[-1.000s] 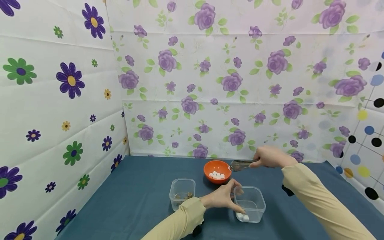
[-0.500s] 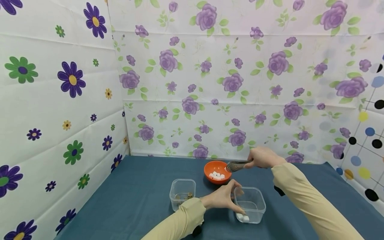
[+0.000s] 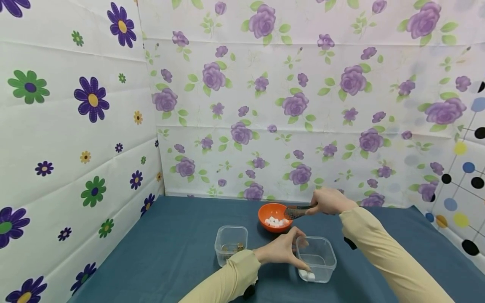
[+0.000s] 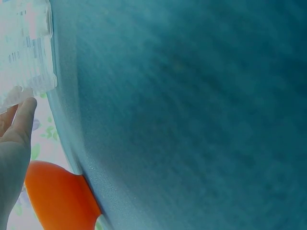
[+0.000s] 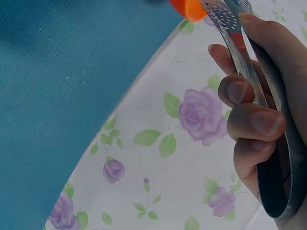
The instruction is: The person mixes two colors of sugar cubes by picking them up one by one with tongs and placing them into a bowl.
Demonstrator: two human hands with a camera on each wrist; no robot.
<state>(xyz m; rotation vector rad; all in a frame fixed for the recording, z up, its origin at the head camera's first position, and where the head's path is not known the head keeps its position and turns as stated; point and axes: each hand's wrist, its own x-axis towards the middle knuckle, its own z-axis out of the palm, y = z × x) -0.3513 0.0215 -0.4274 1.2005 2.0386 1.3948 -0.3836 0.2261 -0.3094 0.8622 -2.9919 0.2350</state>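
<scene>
My right hand [image 3: 329,202] grips metal tongs [image 3: 297,211] with perforated heads, also seen in the right wrist view as tongs [image 5: 247,67] wrapped by my fingers. The tong heads are over the right rim of an orange bowl [image 3: 265,214], in which several white marshmallows [image 3: 273,221] lie. Whether the tongs pinch one cannot be told. My left hand [image 3: 282,250] holds a clear plastic container [image 3: 322,266] by its left side, thumb at the front and fingers at the back. A few white marshmallows [image 3: 307,275] are in that container's near left corner.
Left of my left hand stands another clear container [image 3: 231,237] with small brown pieces [image 3: 240,246] in it. A dark blue cloth [image 3: 182,235] covers the table. Flowered sheets [image 3: 242,160] rise behind it and at both sides.
My right hand has moved left, bringing the tong heads from beside the bowl to over its right rim. The left hand and both containers have stayed in place.
</scene>
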